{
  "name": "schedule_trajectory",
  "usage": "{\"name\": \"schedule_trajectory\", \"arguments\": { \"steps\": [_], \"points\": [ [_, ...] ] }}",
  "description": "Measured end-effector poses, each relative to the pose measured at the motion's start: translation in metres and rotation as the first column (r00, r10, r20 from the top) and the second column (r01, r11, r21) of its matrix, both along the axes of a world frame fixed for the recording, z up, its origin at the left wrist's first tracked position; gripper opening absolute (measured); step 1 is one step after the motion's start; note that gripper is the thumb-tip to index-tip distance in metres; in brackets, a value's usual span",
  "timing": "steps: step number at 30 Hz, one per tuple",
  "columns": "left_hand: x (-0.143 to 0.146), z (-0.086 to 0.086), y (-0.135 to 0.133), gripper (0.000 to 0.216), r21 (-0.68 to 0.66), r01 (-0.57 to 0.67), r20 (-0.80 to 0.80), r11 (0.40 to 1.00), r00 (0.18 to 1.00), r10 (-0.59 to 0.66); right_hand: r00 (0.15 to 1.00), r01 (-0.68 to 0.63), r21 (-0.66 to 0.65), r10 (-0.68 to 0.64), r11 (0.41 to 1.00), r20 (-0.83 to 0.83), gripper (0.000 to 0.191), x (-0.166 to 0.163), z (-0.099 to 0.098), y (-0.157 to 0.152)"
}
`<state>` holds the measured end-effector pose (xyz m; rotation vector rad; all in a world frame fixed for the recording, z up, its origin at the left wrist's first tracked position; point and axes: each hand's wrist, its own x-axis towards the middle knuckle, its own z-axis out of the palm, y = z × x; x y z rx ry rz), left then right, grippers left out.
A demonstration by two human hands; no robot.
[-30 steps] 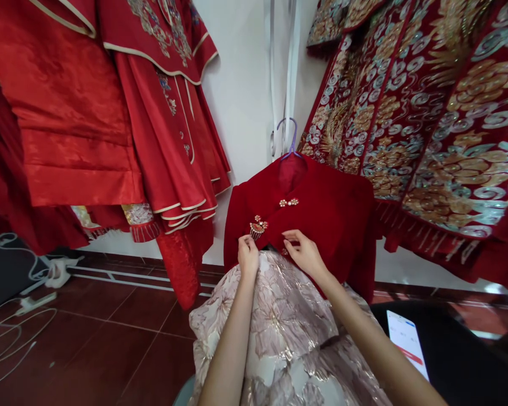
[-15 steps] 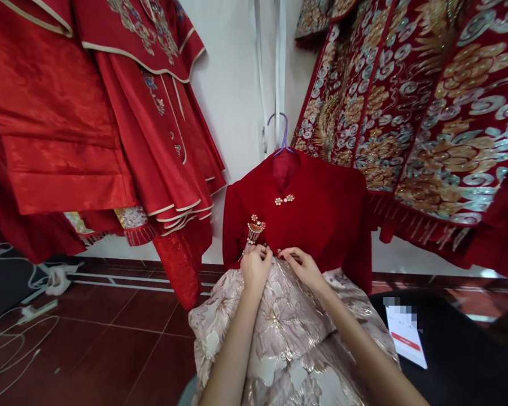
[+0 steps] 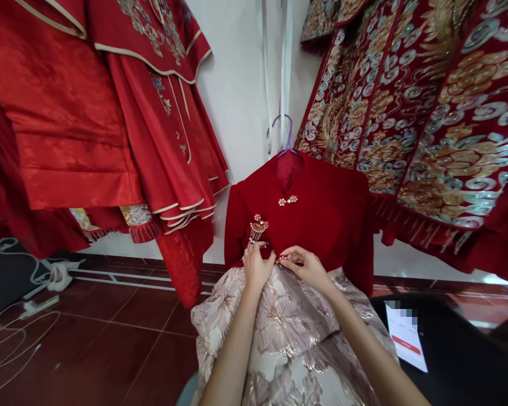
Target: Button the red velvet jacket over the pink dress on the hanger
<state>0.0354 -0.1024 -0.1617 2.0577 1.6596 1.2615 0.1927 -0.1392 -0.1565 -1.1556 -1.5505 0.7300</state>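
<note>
A dark red long-sleeved jacket [image 3: 317, 208] hangs in front of me on a purple hanger [image 3: 288, 135]. Below it spreads a pale skirt [image 3: 279, 332] with a metallic floral pattern. My right hand [image 3: 308, 269] pinches a small jewelled clasp [image 3: 281, 259] at the jacket's lower front. Close beside it, my left hand [image 3: 258, 268] has its fingers bent at the jacket front and its thumb towards the clasp; it seems to grip the cloth, partly hidden. Just above that hand is a fan-shaped brooch with beaded tassels [image 3: 258, 228]. Another jewelled clasp [image 3: 288, 201] sits near the collar.
Red garments [image 3: 152, 129] hang at left, and a sequinned embroidered garment [image 3: 444, 124] hangs at right. A phone [image 3: 406, 338] lies on a black surface [image 3: 457, 349]. White cables [image 3: 21, 338] and pale shoes [image 3: 59, 276] are on the tiled floor [image 3: 110, 349].
My left hand's fingers have shifted and its thumb has extended towards the clasp. My right hand has moved slightly, and more of the clasp shows at its fingertips. The view has shifted a little.
</note>
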Motion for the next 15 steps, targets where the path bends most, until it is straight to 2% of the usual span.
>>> {"name": "schedule_trajectory", "arguments": {
  "steps": [4, 7, 9, 11, 15],
  "points": [
    [0.0, 0.001, 0.004, 0.028, -0.017, 0.067, 0.009, 0.998, 0.998, -0.067, 0.996, -0.026, -0.013, 0.025, 1.0, -0.083, 0.028, -0.001, 0.009, -0.001],
    [0.004, 0.003, 0.011, 0.027, -0.072, 0.066, -0.058, 0.995, 0.996, -0.07, 0.991, -0.036, 0.015, 0.037, 0.999, -0.127, 0.028, -0.006, 0.021, 0.003],
    [0.008, 0.003, 0.016, 0.025, -0.102, 0.044, -0.089, 0.994, 0.995, -0.053, 0.998, -0.029, 0.073, 0.033, 0.997, -0.056, 0.024, -0.013, 0.028, 0.008],
    [0.011, 0.002, 0.019, 0.021, -0.12, 0.024, -0.075, 0.993, 0.997, -0.033, 0.996, -0.04, 0.136, 0.028, 0.99, 0.084, 0.021, -0.021, 0.031, 0.015],
    [0.01, -0.003, 0.024, 0.016, -0.094, 0.044, 0.079, 0.995, 0.996, -0.037, 0.965, 0.054, 0.16, -0.093, 0.986, 0.247, 0.026, -0.029, 0.023, 0.035]
  ]
}}
